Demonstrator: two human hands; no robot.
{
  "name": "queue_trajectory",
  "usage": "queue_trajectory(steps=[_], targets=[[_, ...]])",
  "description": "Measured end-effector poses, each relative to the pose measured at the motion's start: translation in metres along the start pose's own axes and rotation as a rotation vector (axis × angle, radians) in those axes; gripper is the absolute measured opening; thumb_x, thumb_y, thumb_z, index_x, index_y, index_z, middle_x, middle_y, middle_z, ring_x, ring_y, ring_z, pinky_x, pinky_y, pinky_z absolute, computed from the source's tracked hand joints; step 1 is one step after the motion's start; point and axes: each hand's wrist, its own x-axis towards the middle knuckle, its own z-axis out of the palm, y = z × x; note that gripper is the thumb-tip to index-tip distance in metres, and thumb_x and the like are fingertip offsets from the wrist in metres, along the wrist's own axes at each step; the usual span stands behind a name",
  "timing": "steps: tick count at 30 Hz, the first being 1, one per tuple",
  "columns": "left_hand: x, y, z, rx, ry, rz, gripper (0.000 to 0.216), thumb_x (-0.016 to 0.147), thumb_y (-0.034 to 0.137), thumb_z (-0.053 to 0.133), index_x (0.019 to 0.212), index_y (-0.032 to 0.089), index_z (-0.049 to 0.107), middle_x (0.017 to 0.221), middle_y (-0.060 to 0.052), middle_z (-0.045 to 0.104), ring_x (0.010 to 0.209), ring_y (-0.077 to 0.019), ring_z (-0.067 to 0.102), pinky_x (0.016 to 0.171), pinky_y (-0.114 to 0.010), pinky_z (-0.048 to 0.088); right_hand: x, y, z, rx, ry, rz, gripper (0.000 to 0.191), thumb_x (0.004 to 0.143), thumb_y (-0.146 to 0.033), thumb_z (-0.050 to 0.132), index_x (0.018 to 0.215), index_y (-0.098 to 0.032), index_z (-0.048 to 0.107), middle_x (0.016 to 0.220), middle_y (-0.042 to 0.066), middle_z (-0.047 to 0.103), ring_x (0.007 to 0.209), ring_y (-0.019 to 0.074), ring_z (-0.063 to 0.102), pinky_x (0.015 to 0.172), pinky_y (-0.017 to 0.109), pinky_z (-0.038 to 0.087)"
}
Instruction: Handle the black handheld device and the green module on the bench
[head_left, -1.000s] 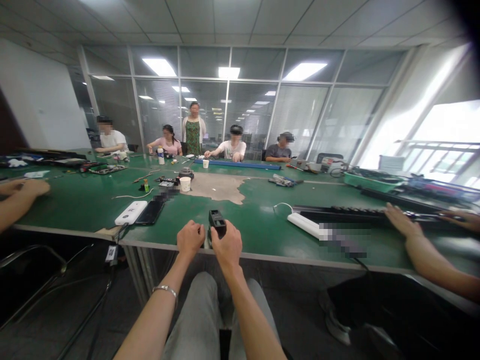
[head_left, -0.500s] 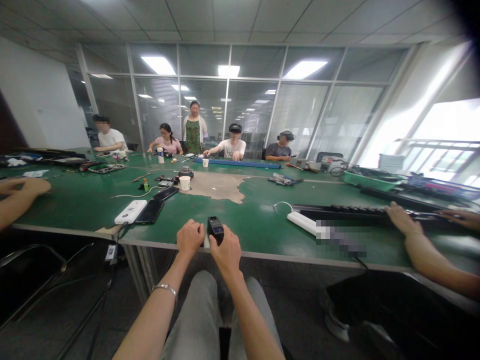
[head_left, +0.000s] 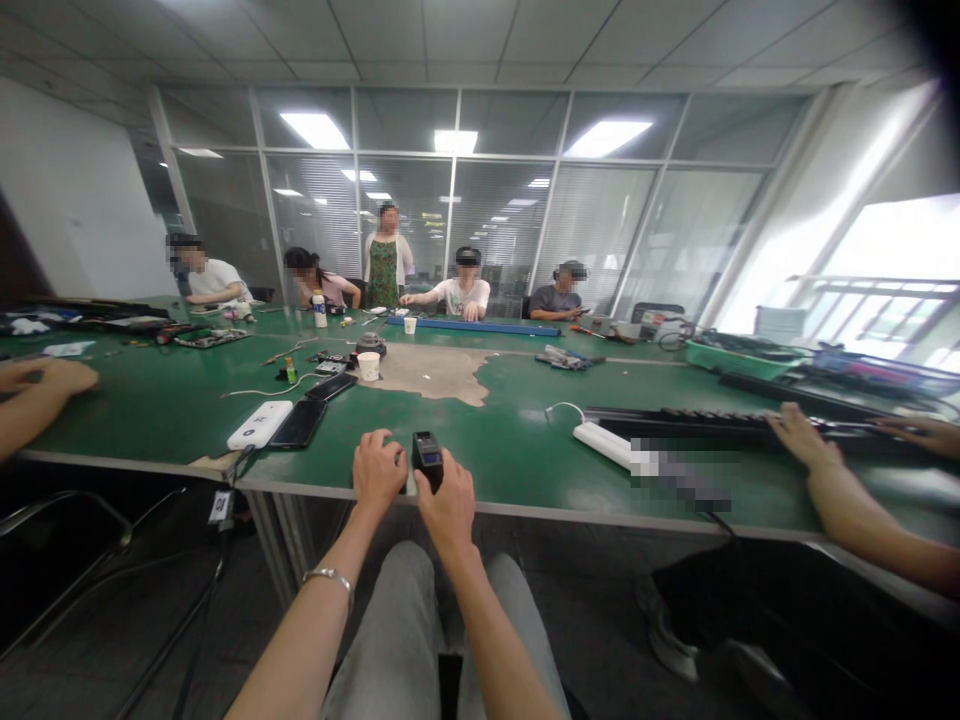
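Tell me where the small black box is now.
In the head view, the small black box is just left of centre, in the right hand, by the near edge of the green table, with the left hand close on its left.

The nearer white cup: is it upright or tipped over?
Upright: the nearer white cup stands with its wider end up.

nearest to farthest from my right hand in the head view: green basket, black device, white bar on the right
1. Black device: gripped in the right hand.
2. White bar: to the hand's right, on the near half of the table.
3. Green basket: farther right and farther back.
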Motion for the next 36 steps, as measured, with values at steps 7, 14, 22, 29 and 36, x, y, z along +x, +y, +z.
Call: queue_trajectory(steps=[7, 14, 22, 29, 36], targets=[[0.0, -0.001, 0.004, 0.024, -0.086, -0.065, 0.029, 0.091, 0.036, 0.045, 0.086, 0.022, 0.07, 0.104, -0.008, 0.058, 0.101, -0.02, 0.049, 0.08, -0.029, 0.039, -0.001, 0.001, 0.001, -0.011, -0.005, 0.014, 0.046, 0.086, -0.036, 0.057, 0.126, -0.012, 0.054, 0.109, 0.014, 0.066, 0.098, 0.0264, 0.058, 0.086, 0.035, 0.041], [0.0, 0.0, 0.009, 0.015, -0.183, -0.147, 0.036, 0.094, 0.043, 0.037, 0.092, 0.024, 0.067, 0.099, -0.005, 0.059, 0.083, -0.0148, 0.056, 0.067, -0.025, 0.035, 0.0, -0.001, 0.001, 0.011, 0.021, 0.013, 0.046, 0.087, -0.036, 0.056, 0.126, -0.012, 0.054, 0.109, 0.013, 0.066, 0.099, 0.0267, 0.057, 0.087, 0.035, 0.042], [-0.001, 0.0, 0.006, 0.002, -0.198, -0.174, 0.039, 0.094, 0.047, 0.036, 0.094, 0.023, 0.067, 0.101, -0.006, 0.061, 0.086, -0.0157, 0.057, 0.069, -0.025, 0.035, 0.012, -0.011, -0.006, 0.075, 0.075, 0.012, 0.05, 0.086, -0.039, 0.056, 0.128, -0.012, 0.053, 0.115, 0.015, 0.064, 0.102, 0.0265, 0.057, 0.089, 0.036, 0.042], [-0.002, 0.003, 0.002, 0.016, -0.189, -0.181, 0.04, 0.095, 0.046, 0.035, 0.094, 0.024, 0.069, 0.102, -0.006, 0.061, 0.088, -0.0158, 0.058, 0.072, -0.024, 0.037, 0.031, -0.004, -0.02, 0.143, 0.166, 0.06, 0.054, 0.087, -0.045, 0.054, 0.129, -0.013, 0.052, 0.115, 0.014, 0.064, 0.1, 0.025, 0.058, 0.088, 0.035, 0.043], [-0.002, 0.006, 0.001, 0.034, -0.177, -0.171, 0.039, 0.095, 0.045, 0.036, 0.091, 0.023, 0.068, 0.1, -0.006, 0.062, 0.084, -0.0157, 0.058, 0.068, -0.025, 0.037, 0.029, 0.041, -0.026, -0.016, 0.168, 0.142, 0.053, 0.087, -0.042, 0.051, 0.129, -0.011, 0.052, 0.111, 0.015, 0.065, 0.096, 0.0273, 0.058, 0.084, 0.035, 0.041]])
